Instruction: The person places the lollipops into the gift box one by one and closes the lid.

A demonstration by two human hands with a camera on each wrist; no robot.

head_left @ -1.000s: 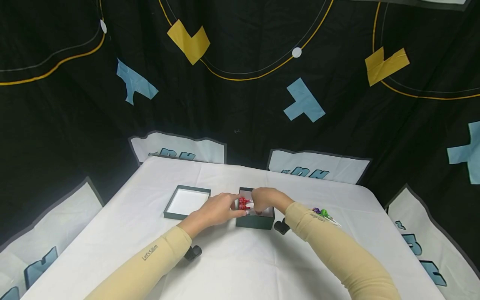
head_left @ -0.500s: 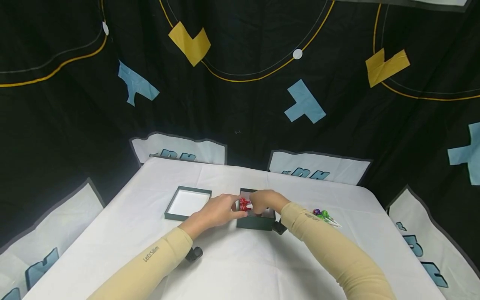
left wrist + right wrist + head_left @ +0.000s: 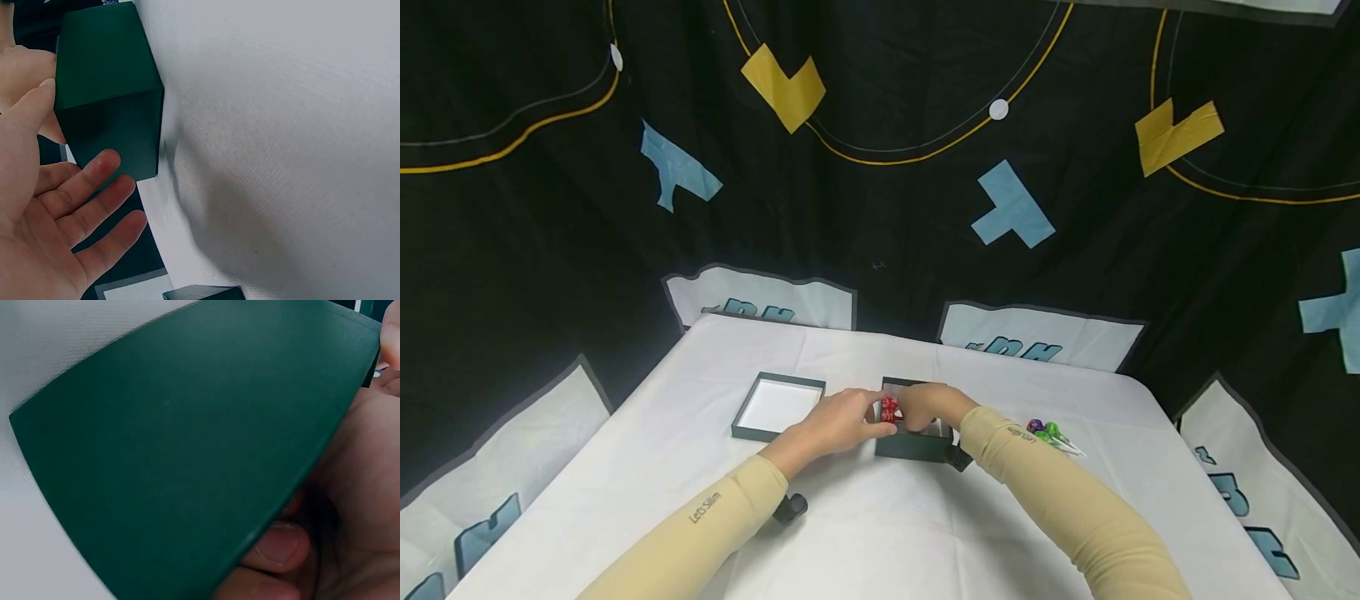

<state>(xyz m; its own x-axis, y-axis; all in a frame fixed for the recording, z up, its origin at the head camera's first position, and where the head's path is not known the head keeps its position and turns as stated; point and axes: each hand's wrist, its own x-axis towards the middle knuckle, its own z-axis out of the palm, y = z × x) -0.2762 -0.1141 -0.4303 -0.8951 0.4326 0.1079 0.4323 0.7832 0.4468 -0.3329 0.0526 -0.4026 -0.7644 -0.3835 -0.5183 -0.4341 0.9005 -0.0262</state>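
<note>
Bright tablecloth [image 3: 865, 542], soft shadows [image 3: 219, 209], dim curtain [image 3: 880, 217], box [image 3: 187, 456] edges bowed by distortion

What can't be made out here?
Head view: the right hand hides some space inside the box.
Head view: white markings on the red item are too small.
Right wrist view: the box hides whether that hand holds anything.
Left wrist view: the picture edge crops the left hand.

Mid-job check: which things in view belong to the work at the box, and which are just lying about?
Belongs to the job:
left hand and right hand, both at the box
dark green box
red-wrapped item inside it
probably the shallow lid
probably the lollipops

Just around:
white tablecloth
black backdrop
yellow shapes
blue shapes
</note>
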